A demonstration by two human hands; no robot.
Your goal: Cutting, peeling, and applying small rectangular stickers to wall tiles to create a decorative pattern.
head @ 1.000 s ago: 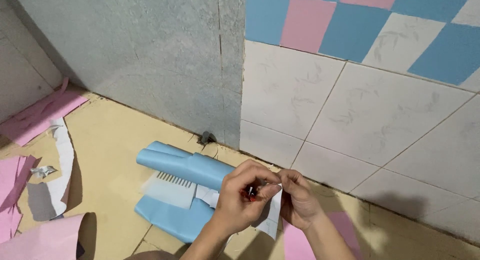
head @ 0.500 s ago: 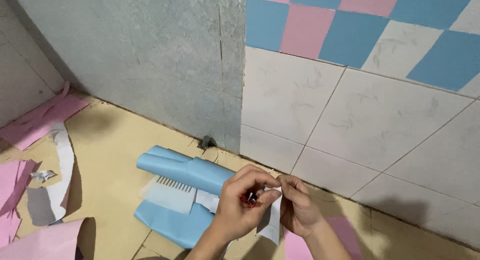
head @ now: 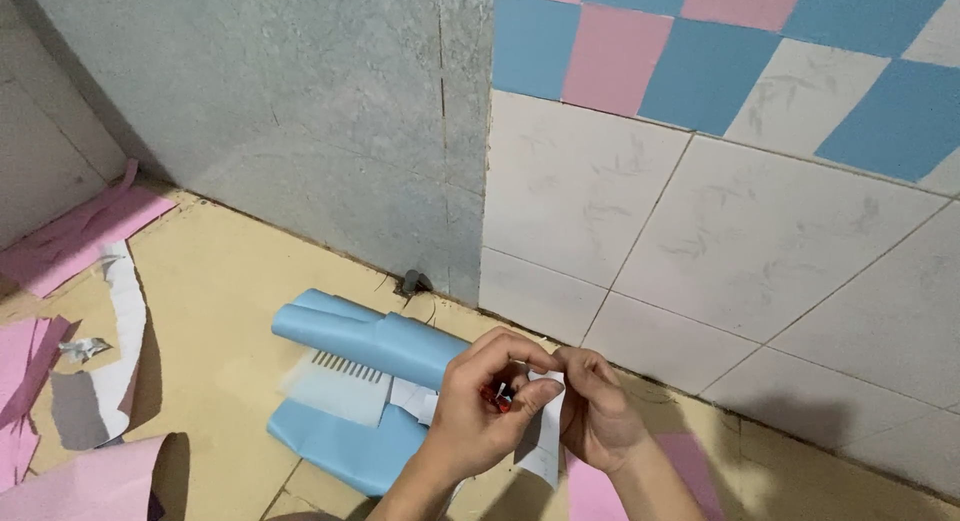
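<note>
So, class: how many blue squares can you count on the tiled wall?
3: one at top centre, one right of the pink square, one at far right. More may lie beyond the frame.

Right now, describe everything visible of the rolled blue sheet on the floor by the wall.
The rolled blue sheet is light blue, smooth and thin, like plastic film or sticker vinyl. Its upper part curls into a loose tube lying slanted near the base of the grey wall; its lower part lies flat on the beige floor. A pale translucent piece with comb-like teeth rests across it. The left hand covers its right end in the picture; whether they touch cannot be told.
</note>
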